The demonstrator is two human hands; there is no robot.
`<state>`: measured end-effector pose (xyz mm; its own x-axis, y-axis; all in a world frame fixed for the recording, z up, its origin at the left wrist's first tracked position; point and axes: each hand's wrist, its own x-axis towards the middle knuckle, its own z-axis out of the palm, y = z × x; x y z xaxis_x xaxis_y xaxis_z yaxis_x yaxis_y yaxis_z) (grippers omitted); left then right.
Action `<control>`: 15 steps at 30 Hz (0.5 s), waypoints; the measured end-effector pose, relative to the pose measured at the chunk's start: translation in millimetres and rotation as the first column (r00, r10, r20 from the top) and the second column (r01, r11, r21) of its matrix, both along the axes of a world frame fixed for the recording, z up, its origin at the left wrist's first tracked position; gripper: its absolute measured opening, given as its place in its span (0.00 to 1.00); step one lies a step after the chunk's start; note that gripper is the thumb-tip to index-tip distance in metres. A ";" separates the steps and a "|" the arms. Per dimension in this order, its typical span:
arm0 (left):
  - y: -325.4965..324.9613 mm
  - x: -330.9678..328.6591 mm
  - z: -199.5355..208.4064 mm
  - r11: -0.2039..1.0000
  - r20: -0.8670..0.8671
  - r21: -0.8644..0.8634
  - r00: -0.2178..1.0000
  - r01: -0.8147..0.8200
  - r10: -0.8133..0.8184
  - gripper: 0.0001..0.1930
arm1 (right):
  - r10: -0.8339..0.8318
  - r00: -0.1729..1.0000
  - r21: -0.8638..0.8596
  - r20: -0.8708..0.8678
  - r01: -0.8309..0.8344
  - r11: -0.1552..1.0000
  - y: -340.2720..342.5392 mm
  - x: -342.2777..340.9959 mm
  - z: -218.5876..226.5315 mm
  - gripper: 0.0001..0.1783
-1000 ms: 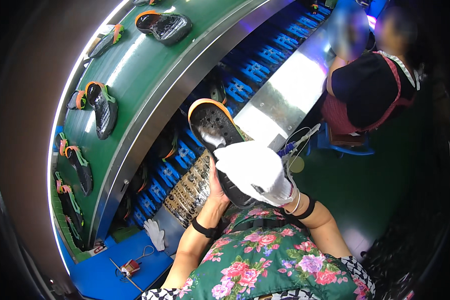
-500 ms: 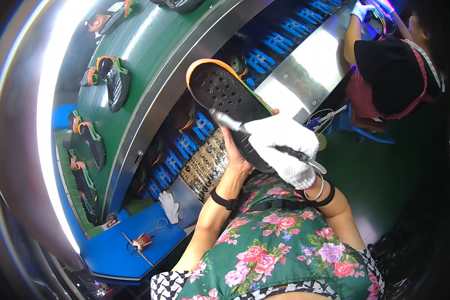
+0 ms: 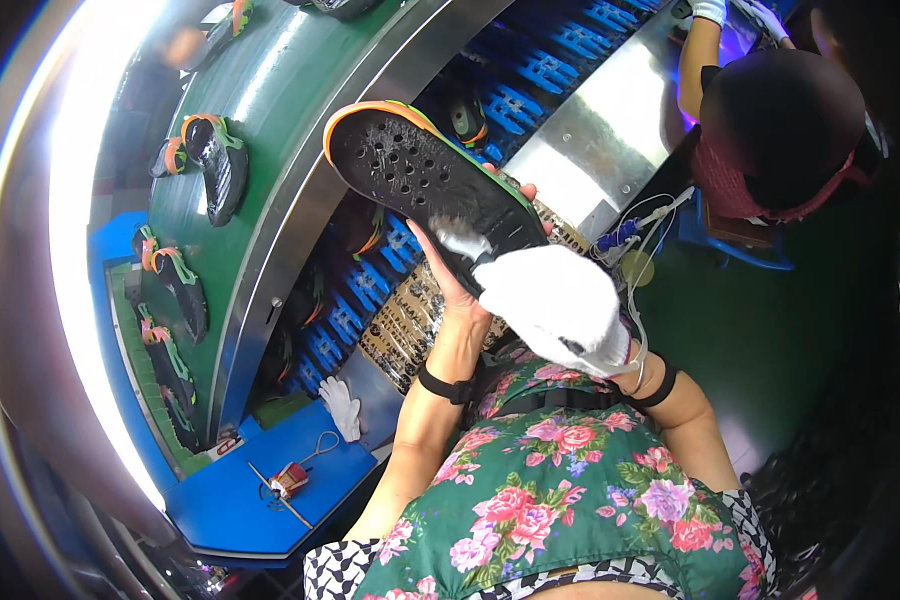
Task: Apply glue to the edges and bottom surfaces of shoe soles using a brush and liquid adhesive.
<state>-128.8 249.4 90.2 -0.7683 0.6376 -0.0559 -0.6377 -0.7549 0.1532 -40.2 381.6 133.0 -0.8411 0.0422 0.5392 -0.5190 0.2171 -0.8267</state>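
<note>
My bare left hand [image 3: 457, 292] is closed round a shoe [image 3: 395, 150] from below, with some fingertips showing at its far edge. The shoe's black underside faces up; it has round holes toward the far end and an orange and green rim. My right hand [image 3: 558, 305], in a white glove, is closed on a brush [image 3: 464, 238] whose handle is mostly hidden. The pale bristles, smeared by motion, are on or just over the middle of the underside. A thin pale tube [image 3: 638, 325] runs near the gloved wrist.
On the left a green conveyor belt [image 3: 280, 75] carries shoe parts [image 3: 215, 170]. Blue racks [image 3: 545, 72] line its near side. A blue table [image 3: 235, 500] holds a white glove [image 3: 341, 405] and a small red can-like thing [image 3: 290, 480]. A co-worker [image 3: 785, 130] sits at upper right.
The shoe has shifted left and slightly farther from me. The brush has moved down its underside from the holes' edge toward the middle, and the right hand has turned. The co-worker has leaned forward.
</note>
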 end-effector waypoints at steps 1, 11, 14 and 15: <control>-2.7 -2.6 -3.7 0.998 0.001 -0.049 0.999 0.050 -0.050 0.48 | -0.002 1.000 -0.001 -0.030 0.002 1.000 -2.5 -0.3 -2.1 0.14; -1.8 -12.5 -9.2 0.999 -0.004 0.033 1.000 0.009 -0.009 0.52 | 0.061 0.995 0.041 -0.075 -0.058 0.997 6.6 4.3 -3.9 0.15; -2.7 -18.6 -7.3 0.997 -0.018 0.071 0.999 0.030 -0.028 0.52 | 0.088 0.996 -0.140 0.029 -0.083 0.987 13.2 -1.0 -1.9 0.09; 3.7 -14.9 -0.3 0.994 0.053 0.093 0.997 -0.065 0.061 0.51 | 0.050 0.997 -0.248 0.059 -0.034 0.968 13.0 -4.4 0.4 0.08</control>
<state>-143.8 253.0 89.9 -0.8049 0.5922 -0.0373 -0.5934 -0.8035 0.0482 -44.6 394.5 133.4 -0.8774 0.1310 0.4615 -0.4675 -0.0181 -0.8838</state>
